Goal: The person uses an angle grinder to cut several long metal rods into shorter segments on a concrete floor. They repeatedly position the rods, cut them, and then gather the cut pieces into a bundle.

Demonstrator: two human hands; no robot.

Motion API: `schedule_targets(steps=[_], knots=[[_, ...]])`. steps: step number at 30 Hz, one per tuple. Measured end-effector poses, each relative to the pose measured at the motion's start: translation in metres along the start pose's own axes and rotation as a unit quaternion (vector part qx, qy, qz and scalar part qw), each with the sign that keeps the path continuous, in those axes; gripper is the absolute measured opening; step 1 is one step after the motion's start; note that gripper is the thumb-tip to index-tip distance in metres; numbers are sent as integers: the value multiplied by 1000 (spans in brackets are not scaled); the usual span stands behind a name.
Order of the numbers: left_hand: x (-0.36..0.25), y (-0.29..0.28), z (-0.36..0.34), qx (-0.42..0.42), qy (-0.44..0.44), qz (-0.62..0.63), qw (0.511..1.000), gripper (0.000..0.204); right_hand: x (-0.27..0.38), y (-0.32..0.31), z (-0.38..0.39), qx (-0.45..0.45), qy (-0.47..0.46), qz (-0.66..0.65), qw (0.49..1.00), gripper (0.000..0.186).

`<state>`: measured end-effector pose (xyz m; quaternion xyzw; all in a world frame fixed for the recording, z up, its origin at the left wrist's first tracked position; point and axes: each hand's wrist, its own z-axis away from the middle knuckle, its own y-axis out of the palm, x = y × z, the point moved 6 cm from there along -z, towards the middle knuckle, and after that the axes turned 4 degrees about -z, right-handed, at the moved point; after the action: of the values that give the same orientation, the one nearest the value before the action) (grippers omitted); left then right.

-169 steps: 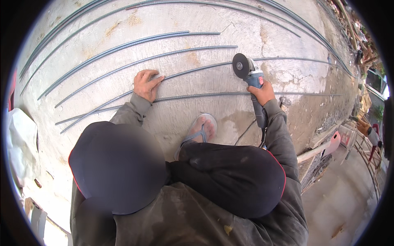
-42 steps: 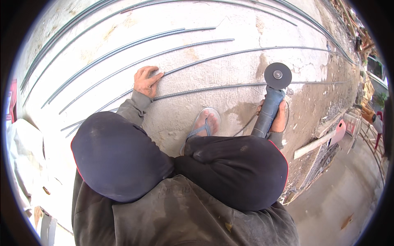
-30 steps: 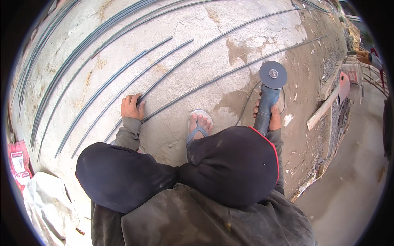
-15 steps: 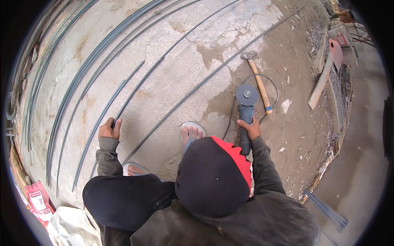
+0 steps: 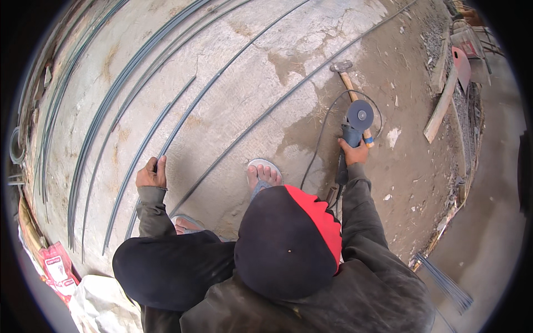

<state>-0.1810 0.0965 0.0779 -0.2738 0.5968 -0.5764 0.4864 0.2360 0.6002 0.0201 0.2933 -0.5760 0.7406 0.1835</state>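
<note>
Right hand [image 5: 353, 153] — angle grinder [image 5: 350, 134], left hand [image 5: 151, 174] — rebar [image 5: 219, 72]

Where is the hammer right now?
In the head view, the hammer lies on the ground right of centre, partly hidden by the grinder in the right hand.

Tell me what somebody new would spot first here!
Probably the angle grinder with its round dark disc, held in the right hand at centre right. Next, the long steel bars sweeping across the ground, the left hand gripping one. The bright red strip stands out too, on the right trouser leg.
</note>
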Motion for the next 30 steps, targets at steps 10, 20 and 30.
schedule_targets(steps=[10,20,30], knots=[[7,-5,-1,-1,4,33,999,51,-8,15,9,-20,-2,119,993,75],[3,6,0,-8,19,60,998,52,-15,6,12,-9,-3,157,988,88],[-6,-22,3,-8,-12,3,1000,60,184,-10,54,-25,-381,25,924,59]])
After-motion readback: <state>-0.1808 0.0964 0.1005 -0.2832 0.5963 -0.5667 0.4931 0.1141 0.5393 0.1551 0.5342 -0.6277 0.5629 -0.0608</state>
